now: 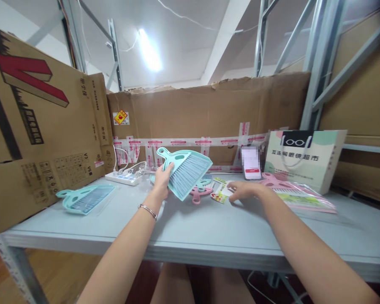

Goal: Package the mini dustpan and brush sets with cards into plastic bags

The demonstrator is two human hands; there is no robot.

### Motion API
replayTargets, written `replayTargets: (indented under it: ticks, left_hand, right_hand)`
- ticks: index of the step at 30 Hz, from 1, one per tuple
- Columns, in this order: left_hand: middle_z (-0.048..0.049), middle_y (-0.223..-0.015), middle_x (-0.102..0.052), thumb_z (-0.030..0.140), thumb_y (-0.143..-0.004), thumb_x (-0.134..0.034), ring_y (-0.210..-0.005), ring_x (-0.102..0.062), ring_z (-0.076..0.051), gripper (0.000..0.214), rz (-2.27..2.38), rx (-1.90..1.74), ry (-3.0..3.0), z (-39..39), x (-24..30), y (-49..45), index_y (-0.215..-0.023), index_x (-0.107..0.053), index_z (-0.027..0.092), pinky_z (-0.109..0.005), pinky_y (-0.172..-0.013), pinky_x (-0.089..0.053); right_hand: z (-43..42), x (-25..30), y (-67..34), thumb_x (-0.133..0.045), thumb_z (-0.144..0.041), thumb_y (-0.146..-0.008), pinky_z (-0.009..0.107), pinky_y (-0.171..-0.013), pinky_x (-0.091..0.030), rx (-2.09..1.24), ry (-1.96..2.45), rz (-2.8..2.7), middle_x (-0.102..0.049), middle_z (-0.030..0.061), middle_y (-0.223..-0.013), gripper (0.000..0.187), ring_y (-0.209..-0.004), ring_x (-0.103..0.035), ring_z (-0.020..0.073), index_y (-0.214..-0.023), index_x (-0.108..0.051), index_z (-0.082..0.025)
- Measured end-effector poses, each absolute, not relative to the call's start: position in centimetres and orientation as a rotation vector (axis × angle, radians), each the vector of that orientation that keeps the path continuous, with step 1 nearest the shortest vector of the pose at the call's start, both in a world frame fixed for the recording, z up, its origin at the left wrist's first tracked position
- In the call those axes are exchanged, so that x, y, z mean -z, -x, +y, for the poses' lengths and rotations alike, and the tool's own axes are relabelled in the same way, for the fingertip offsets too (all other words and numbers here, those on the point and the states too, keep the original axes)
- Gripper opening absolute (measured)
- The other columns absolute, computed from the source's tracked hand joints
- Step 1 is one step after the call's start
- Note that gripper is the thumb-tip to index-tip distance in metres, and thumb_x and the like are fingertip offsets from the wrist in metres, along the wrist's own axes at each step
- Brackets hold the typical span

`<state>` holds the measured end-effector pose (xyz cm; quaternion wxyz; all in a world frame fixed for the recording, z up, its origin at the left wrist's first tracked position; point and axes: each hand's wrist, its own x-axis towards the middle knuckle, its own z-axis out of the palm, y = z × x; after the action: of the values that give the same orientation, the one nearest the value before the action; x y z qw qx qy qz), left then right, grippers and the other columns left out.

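Observation:
My left hand [163,179] is closed on a mint-green dustpan [177,158] with a small brush [188,175] nested in it. The set is lifted above the table and tilted, handle toward the upper left, bristles facing me. My right hand [244,191] reaches over the table with thumb and fingers apart, its fingertips beside some printed cards [220,192]. Whether they touch the cards is hard to make out. Behind the raised dustpan, partly hidden, lie a pink handled piece [196,196] and other mint pieces [204,183].
Another mint dustpan set [88,199] lies at left; a pink set in clear plastic [299,196] lies at right. Along the back stand a power strip [126,177], a phone [251,162] and a paper bag [304,160]. Cardboard [190,112] walls the grey table [209,228].

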<state>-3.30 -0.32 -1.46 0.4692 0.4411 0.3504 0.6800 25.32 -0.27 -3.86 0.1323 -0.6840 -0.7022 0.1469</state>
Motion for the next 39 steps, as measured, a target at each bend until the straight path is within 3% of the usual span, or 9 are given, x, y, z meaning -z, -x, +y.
replayTargets:
  ticks: [5, 9, 12, 16, 22, 27, 32, 39]
  left_hand:
    - [-0.0032, -0.073, -0.066, 0.034, -0.062, -0.072, -0.061, -0.059, -0.013, 0.033, 0.847, -1.606, -1.128, -0.9, 1.3, 3.0, -0.086, -0.063, 0.014, -0.024, -0.058, -0.048]
    - [-0.0032, -0.070, -0.066, 0.034, -0.060, -0.074, -0.059, -0.059, -0.014, 0.036, 0.873, -1.600, -1.085, -0.6, 1.3, 3.0, -0.088, -0.063, 0.015, -0.025, -0.058, -0.048]
    - [-0.0031, -0.067, -0.065, 0.034, -0.058, -0.075, -0.059, -0.059, -0.014, 0.039, 0.865, -1.592, -1.051, -0.2, 1.5, 3.2, -0.089, -0.062, 0.014, -0.027, -0.059, -0.049]
    - [-0.0021, -0.067, -0.064, 0.032, -0.058, -0.076, -0.062, -0.061, -0.014, 0.038, 0.866, -1.601, -1.006, -0.1, 1.5, 3.3, -0.089, -0.059, 0.016, -0.028, -0.064, -0.050]
    - [-0.0032, -0.084, -0.065, 0.023, -0.059, -0.074, -0.070, -0.061, -0.013, 0.039, 0.855, -1.641, -1.001, -0.8, 1.2, 2.9, -0.092, -0.055, 0.017, -0.026, -0.066, -0.049]
    - [-0.0039, -0.090, -0.064, 0.029, -0.058, -0.075, -0.073, -0.061, -0.015, 0.049, 0.942, -1.574, -1.119, -0.6, 1.9, 2.5, -0.100, -0.053, 0.020, -0.030, -0.069, -0.049]
    - [-0.0059, -0.089, -0.066, 0.029, -0.055, -0.077, -0.077, -0.062, -0.017, 0.046, 0.886, -1.559, -1.178, -0.2, 2.3, 2.4, -0.095, -0.058, 0.017, -0.032, -0.075, -0.048]
    - [-0.0054, -0.078, -0.067, 0.032, -0.050, -0.079, -0.070, -0.062, -0.019, 0.041, 0.868, -1.491, -1.093, -0.7, 2.0, 2.4, -0.083, -0.063, 0.015, -0.033, -0.068, -0.049]
  right_hand:
    - [0.0, 4.7, -24.3, -0.065, -0.009, -0.051, 0.029, -0.063, -0.042, -0.178, 2.010, -2.087, -0.067, 0.0081, -0.094, 0.050, -0.080, -0.062, 0.0226, -0.099, -0.064, -0.023]
    - [0.6, 4.7, -24.3, -0.060, -0.008, -0.060, 0.029, -0.064, -0.041, -0.027, 1.980, -1.914, -0.067, 0.0091, -0.091, 0.043, -0.080, -0.062, 0.0226, -0.101, -0.059, -0.022]
    - [0.8, 4.0, -24.4, -0.060, -0.010, -0.063, 0.027, -0.061, -0.043, -0.247, 1.759, -1.643, -0.066, 0.0042, -0.078, 0.041, -0.068, -0.061, 0.0177, -0.102, -0.052, -0.020]
    - [0.5, 2.8, -24.1, -0.068, -0.017, -0.058, 0.027, -0.064, -0.047, -0.632, 1.263, -1.333, -0.065, 0.0011, -0.071, 0.030, -0.067, -0.061, 0.0154, -0.084, -0.054, -0.018]
    - [-0.8, 1.2, -22.9, -0.077, -0.027, -0.052, 0.026, -0.061, -0.050, -0.982, 0.860, -1.129, -0.065, -0.0002, -0.068, 0.027, -0.062, -0.060, 0.0132, -0.072, -0.061, -0.018]
    - [-1.5, 0.6, -22.1, -0.077, -0.025, -0.055, 0.025, -0.050, -0.048, -1.076, 0.780, -1.062, -0.064, -0.0027, -0.062, 0.026, -0.053, -0.058, 0.0116, -0.074, -0.060, -0.020]
    - [-1.7, 0.9, -21.3, -0.080, -0.031, -0.052, 0.025, -0.048, -0.047, -1.125, 0.787, -1.118, -0.063, -0.0032, -0.058, 0.032, -0.049, -0.058, 0.0120, -0.071, -0.057, -0.020]
    - [-1.6, 1.5, -20.8, -0.082, -0.042, -0.047, 0.025, -0.046, -0.045, -1.125, 0.861, -1.192, -0.065, -0.0016, -0.060, 0.044, -0.050, -0.059, 0.0136, -0.071, -0.051, -0.021]
